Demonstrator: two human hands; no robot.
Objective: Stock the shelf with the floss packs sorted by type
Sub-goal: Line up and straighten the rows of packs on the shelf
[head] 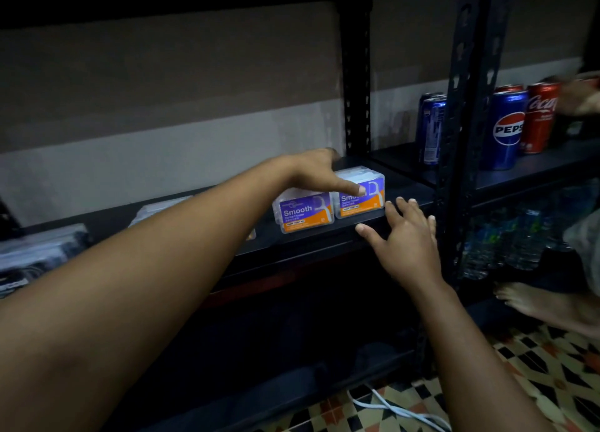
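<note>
The left forearm fills the near left of the view, reaching far and right to the shelf (406, 189). The left hand (319, 172) rests over the right-hand floss pack (360, 194), thumb pressed on its purple-and-orange front, the other fingers curled over its top and far side — gripping it. Just left of that pack, touching or nearly so, stands a second floss pack (303, 212) of the same "Smooth" type. The right hand (402, 237) hovers at the shelf's near edge, just right of the packs, fingers spread open and holding nothing. Farther left on the shelf lie clear packs (42, 253) of another sort — too dim to read. Beyond the upright post, on the right, stand soda cans (506, 126).
</note>
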